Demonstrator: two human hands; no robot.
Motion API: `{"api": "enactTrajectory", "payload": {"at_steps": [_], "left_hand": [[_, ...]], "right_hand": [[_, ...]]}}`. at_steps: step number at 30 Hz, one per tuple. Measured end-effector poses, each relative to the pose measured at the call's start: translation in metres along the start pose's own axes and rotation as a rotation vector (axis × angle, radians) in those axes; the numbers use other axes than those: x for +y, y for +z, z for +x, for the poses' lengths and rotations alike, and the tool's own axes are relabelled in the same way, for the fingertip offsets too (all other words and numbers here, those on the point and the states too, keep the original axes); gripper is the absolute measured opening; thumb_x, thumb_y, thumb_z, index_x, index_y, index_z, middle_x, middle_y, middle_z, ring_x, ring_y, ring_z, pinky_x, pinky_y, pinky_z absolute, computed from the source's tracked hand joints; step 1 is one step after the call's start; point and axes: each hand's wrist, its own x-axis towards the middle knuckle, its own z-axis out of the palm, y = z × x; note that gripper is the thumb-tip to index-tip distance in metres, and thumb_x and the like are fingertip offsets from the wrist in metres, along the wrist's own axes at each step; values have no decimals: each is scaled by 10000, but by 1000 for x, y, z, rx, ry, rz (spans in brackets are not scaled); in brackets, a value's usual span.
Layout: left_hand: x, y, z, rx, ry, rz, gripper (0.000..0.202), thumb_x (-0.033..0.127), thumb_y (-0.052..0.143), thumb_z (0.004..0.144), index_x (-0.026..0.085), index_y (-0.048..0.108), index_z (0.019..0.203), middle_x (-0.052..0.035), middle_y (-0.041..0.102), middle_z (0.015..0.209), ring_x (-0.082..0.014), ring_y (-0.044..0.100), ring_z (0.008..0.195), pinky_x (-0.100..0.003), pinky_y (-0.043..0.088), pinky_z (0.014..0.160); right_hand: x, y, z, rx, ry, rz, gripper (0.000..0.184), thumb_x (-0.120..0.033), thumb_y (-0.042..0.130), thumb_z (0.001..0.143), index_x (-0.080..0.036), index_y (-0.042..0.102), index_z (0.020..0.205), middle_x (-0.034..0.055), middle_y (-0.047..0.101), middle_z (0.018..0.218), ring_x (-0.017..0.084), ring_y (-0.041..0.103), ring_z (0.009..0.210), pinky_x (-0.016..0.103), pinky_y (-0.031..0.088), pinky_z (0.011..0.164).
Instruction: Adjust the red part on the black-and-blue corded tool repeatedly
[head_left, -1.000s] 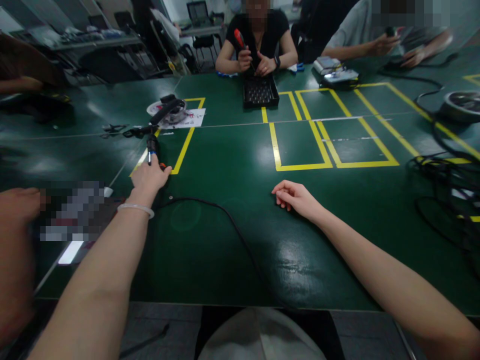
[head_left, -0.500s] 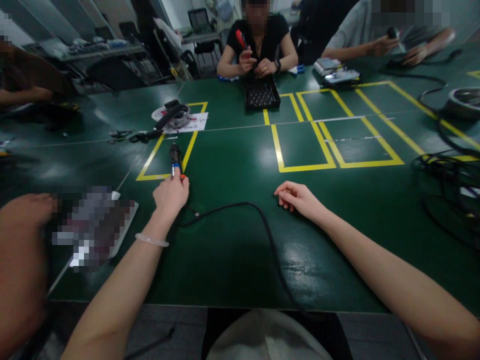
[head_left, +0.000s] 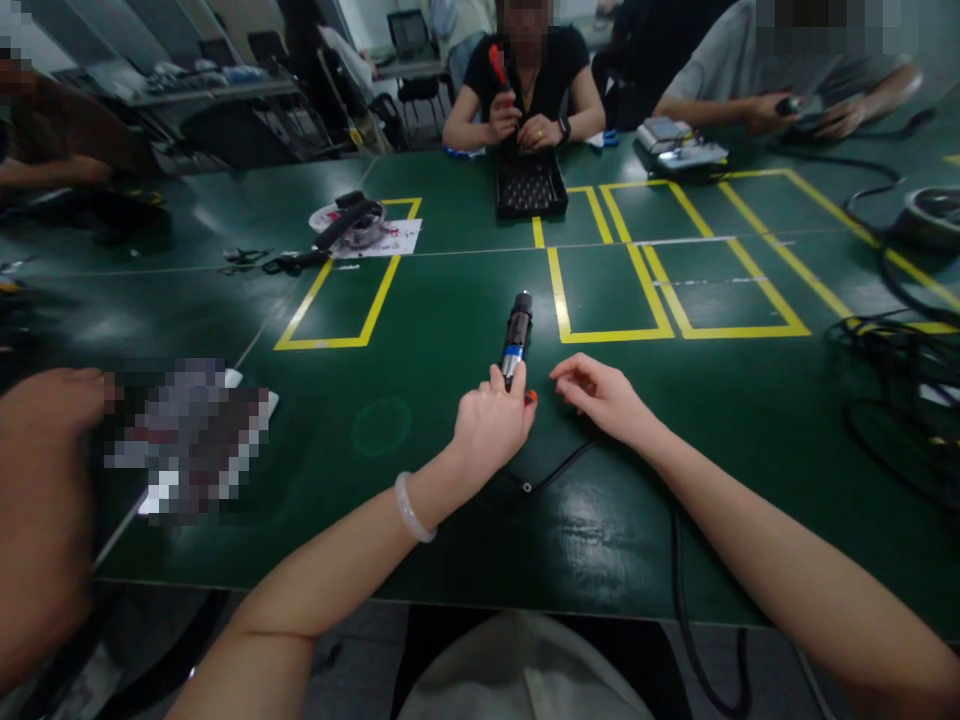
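My left hand, with a pale bracelet at the wrist, is closed around the rear of an electric screwdriver. The tool is black with a blue and silver band, and its tip points away from me. Part of its body is hidden under my fingers, and a bit of orange shows beside them. A black cord trails from its rear end across the green table and passes under my right forearm. My right hand rests just right of the screwdriver, fingers loosely bent and slightly apart, holding nothing.
Yellow tape outlines mark the table. A black tray of small parts stands before a person opposite who holds a red-handled tool. Tangled black cables lie at right. Another person's arm reaches in at left.
My left hand has carried the screwdriver rightward, from the left tape outline to beside my right hand, dragging its cord along. My right hand has barely moved.
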Motion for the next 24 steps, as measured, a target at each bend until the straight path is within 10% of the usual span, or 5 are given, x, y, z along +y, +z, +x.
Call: {"api": "enactTrajectory", "payload": {"at_steps": [9,17,24], "left_hand": [[5,-3,6,-23,93,-115,701,403,505,934,100,299,1532,-243,544,1341,-351,624,1056,-432,511,826],[-20,19,0,10,201,-522,636,407,562,913,186,392,1486,-176,293,1575,-326,346,1428,-469,357,1119],[-29,23,5,110,253,-826,272,287,501,951,160,579,1179,-148,380,1524,-214,348,1438,-371,331,1162]], "right_hand": [[-3,5,-2,-193,-111,-30,133,-229,586,885,-177,616,1004,22,629,849,117,574,677,230,471,590],[-3,16,0,-187,303,478,362,-515,642,859,-171,528,849,-6,628,636,114,598,457,200,458,366],[-6,16,1,-148,422,657,386,-494,730,798,-164,533,826,0,656,639,126,639,481,193,502,368]]}}
